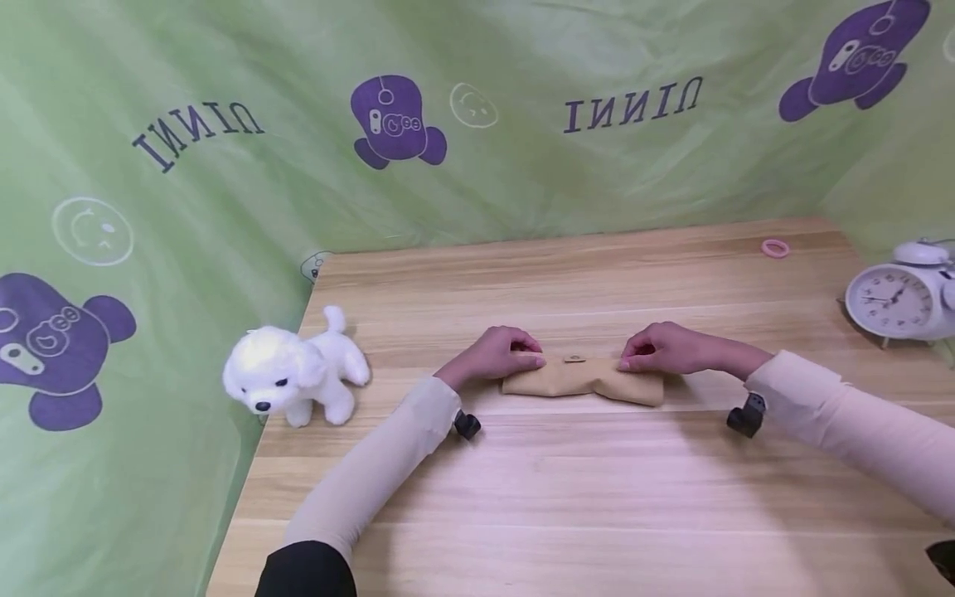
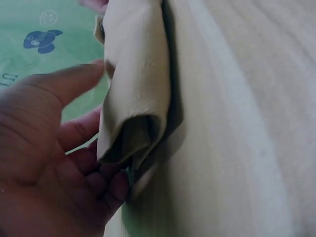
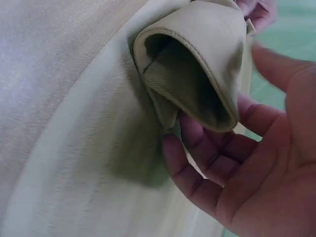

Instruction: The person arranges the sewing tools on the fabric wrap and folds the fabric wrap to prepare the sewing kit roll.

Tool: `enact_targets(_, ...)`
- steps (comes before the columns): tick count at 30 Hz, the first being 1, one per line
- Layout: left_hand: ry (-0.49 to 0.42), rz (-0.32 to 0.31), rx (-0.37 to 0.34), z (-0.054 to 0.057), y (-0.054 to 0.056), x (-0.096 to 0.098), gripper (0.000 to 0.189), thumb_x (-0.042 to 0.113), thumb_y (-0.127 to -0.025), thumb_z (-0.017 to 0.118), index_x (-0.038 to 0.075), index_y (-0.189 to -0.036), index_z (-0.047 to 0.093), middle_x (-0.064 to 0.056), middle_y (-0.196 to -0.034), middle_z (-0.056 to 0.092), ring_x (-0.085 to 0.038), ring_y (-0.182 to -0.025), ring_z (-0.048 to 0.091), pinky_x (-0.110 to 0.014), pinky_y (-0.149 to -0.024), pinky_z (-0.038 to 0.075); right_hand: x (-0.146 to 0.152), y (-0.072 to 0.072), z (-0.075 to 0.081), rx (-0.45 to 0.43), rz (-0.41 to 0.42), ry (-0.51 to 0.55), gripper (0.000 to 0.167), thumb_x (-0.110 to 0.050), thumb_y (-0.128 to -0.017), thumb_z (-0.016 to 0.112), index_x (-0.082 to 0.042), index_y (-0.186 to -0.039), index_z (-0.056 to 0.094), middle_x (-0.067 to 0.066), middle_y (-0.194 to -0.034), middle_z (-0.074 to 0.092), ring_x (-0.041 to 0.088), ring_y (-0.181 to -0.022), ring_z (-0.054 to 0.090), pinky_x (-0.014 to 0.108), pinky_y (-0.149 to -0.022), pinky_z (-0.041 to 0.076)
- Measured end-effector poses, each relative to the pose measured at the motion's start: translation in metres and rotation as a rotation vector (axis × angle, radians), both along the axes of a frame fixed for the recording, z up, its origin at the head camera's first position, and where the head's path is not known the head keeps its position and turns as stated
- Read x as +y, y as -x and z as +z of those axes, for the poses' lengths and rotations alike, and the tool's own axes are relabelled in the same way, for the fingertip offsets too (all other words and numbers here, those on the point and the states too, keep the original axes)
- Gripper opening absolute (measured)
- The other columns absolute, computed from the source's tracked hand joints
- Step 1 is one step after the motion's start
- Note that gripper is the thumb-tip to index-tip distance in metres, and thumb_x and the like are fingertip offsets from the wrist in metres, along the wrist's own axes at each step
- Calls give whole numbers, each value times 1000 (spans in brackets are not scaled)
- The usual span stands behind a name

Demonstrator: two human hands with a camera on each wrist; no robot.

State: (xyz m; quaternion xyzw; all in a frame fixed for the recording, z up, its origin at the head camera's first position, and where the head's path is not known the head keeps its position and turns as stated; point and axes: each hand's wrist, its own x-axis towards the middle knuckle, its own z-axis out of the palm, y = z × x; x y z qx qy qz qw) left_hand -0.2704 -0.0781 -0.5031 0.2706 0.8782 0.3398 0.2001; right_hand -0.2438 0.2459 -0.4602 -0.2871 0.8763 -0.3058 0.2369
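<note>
A tan, leather-like folded pouch lies lengthwise on the table, with a small tab on its far edge. My left hand holds its left end, thumb on the near side and fingers behind and under it. At the opposite end, my right hand grips the pouch the same way. The left wrist view shows the rolled end of the pouch with a dark hollow fold. In the right wrist view the other end of the pouch gapes in a wide loop, fingers curled beneath it.
A white plush dog stands at the table's left edge. Toward the back right lies a pink ring. A white alarm clock stands at the right edge. Green printed cloth hangs behind the wooden table.
</note>
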Motion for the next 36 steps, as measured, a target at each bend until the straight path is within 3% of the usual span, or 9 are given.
enact_targets(2,8,-21,-5,1,2,-2,26,34,-91,74,16,-109,75,3,-106,75,-7,-93,62,-22,-88,50,1,0,-2,-55,-3,8,15,-26,-95,69,-16,-85,71,-10,-71,56,-1,-65,44,18,-63,38)
enact_targets(7,-14,-41,-24,4,4,-3,21,25,-91,75,11,-107,75,-1,-99,76,-4,-81,59,-19,-78,49,2,-1,-7,-59,-65,23,17,-21,-92,73,-12,-79,69,-9,-67,55,-2,-61,42,18,-61,37)
enact_targets(12,-37,-10,27,3,4,-2,21,25,-93,72,9,-106,76,-3,-97,77,-4,-81,62,-18,-78,51,13,1,-8,-98,-123,2,16,-25,-93,72,-11,-85,72,-7,-71,59,0,-62,45,19,-61,39)
enact_targets(16,9,34,60,2,0,-12,23,34,-93,72,14,-102,76,2,-85,73,-5,-72,58,-19,-69,49,25,-1,-4,-125,-163,-75,18,-29,-95,69,-12,-92,73,-5,-73,57,3,-61,46,20,-58,39)
enact_targets(21,62,6,58,2,-4,-25,19,32,-92,73,14,-97,74,4,-73,61,-6,-65,49,-21,-65,44,30,-6,-3,-82,-151,-89,18,-29,-96,68,-13,-89,73,-5,-69,60,3,-59,50,20,-56,43)
enact_targets(25,74,-16,59,4,-2,-27,15,26,-94,70,11,-94,70,5,-71,57,-5,-65,47,-19,-64,42,27,-11,-9,13,-128,-61,15,-24,-94,71,-13,-83,73,-6,-68,63,0,-59,50,19,-58,42)
enact_targets(29,72,-4,64,8,-1,-25,13,22,-96,68,9,-94,68,6,-70,54,-6,-64,47,-19,-63,40,23,-14,-12,89,-180,-68,15,-20,-92,72,-12,-79,71,-6,-63,62,1,-57,47,20,-59,39)
enact_targets(33,85,12,88,10,-2,-24,14,23,-97,67,9,-95,67,4,-73,57,-7,-66,49,-19,-64,41,23,-18,-11,90,-249,-59,16,-22,-93,71,-9,-84,70,-3,-67,65,3,-59,51,22,-59,41)
enact_targets(36,121,65,94,12,-7,-26,21,32,-96,67,11,-98,68,2,-79,62,-8,-70,53,-21,-68,45,24,-22,-8,33,-290,-70,22,-29,-95,69,-8,-91,71,-2,-71,66,6,-62,55,22,-57,43)
